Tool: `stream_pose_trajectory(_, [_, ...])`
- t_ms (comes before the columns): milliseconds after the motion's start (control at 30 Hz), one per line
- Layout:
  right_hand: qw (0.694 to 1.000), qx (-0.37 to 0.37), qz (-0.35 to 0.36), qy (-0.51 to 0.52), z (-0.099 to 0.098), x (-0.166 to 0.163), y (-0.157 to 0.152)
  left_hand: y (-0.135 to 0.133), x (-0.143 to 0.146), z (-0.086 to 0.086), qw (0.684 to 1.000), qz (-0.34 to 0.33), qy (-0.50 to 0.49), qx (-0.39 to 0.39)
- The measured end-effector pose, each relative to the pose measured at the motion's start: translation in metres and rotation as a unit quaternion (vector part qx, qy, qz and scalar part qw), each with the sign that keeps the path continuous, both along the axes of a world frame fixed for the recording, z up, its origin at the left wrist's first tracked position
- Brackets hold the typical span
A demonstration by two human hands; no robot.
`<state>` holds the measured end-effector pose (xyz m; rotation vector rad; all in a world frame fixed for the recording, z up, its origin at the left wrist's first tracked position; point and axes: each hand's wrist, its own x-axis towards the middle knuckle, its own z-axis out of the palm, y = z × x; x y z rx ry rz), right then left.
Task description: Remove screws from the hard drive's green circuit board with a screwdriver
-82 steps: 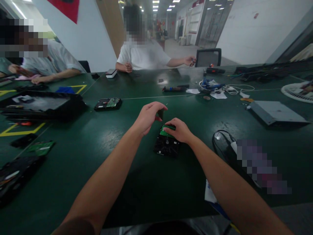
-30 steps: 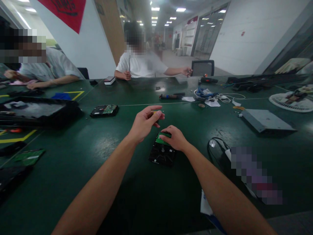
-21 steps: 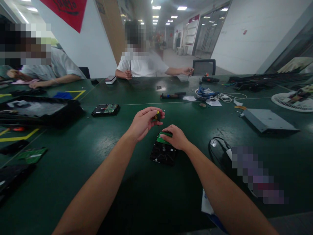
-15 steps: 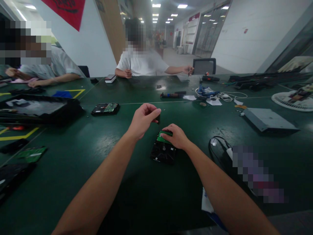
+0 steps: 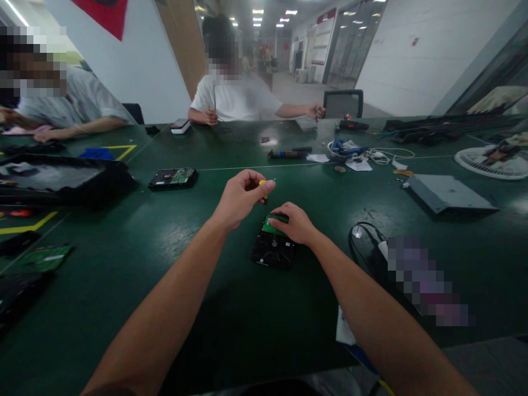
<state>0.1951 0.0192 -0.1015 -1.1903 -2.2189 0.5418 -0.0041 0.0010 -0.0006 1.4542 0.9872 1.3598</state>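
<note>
A black hard drive [image 5: 272, 250] with a green circuit board [image 5: 273, 225] on top lies on the dark green table [image 5: 231, 308] in front of me. My right hand [image 5: 293, 223] rests on the far end of the drive, fingers curled over the green board. My left hand [image 5: 241, 197] hovers just above and left of the drive, fingers closed round a small screwdriver with a yellow and black handle [image 5: 263, 186]. The tool's tip is hidden behind my hands.
A second hard drive [image 5: 172, 177] lies to the left, beside a black tray [image 5: 61, 184]. A grey metal case [image 5: 447, 192] and cables [image 5: 363, 231] sit on the right. Two people sit across the table, hands near their own work. Loose green boards [image 5: 41, 257] lie at the far left.
My left hand has been turning the screwdriver handle in its fingers, staying over the drive's far end. My right hand has kept its place on the green board.
</note>
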Motion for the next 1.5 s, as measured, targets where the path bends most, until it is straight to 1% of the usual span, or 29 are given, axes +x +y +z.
stream_pose_trajectory(200, [1.000, 0.001, -0.001, -0.003, -0.0015, 0.0002, 0.0004, -0.0008, 0.0007, -0.0001, 1.000, -0.018, -0.001, -0.002])
stream_pose_trajectory(533, [1.000, -0.014, 0.004, -0.003, -0.0007, -0.0002, 0.0008, -0.0028, 0.0012, 0.0027, 1.000, -0.016, 0.009, 0.002])
stream_pose_trajectory(900, [1.000, 0.005, 0.016, 0.011, -0.0017, -0.0019, 0.0007, 0.0001, 0.0003, -0.0006, 0.999, -0.024, 0.017, 0.015])
stream_pose_trajectory(1167, [1.000, 0.002, 0.018, 0.010, 0.0014, -0.0016, 0.0000, -0.0010, 0.0004, 0.0019, 0.999, -0.019, 0.025, 0.025])
stream_pose_trajectory(1300, [1.000, 0.002, 0.021, 0.011, 0.0028, -0.0017, -0.0007, -0.0021, 0.0000, 0.0022, 0.999, -0.028, 0.016, 0.008])
stream_pose_trajectory(1433, [1.000, 0.006, 0.021, 0.013, 0.0026, -0.0021, -0.0010, -0.0042, 0.0009, 0.0031, 0.997, -0.065, -0.038, -0.029])
stream_pose_trajectory(1500, [1.000, 0.007, 0.021, 0.014, 0.0017, -0.0019, -0.0006, -0.0048, 0.0016, 0.0037, 0.994, -0.070, -0.070, -0.053])
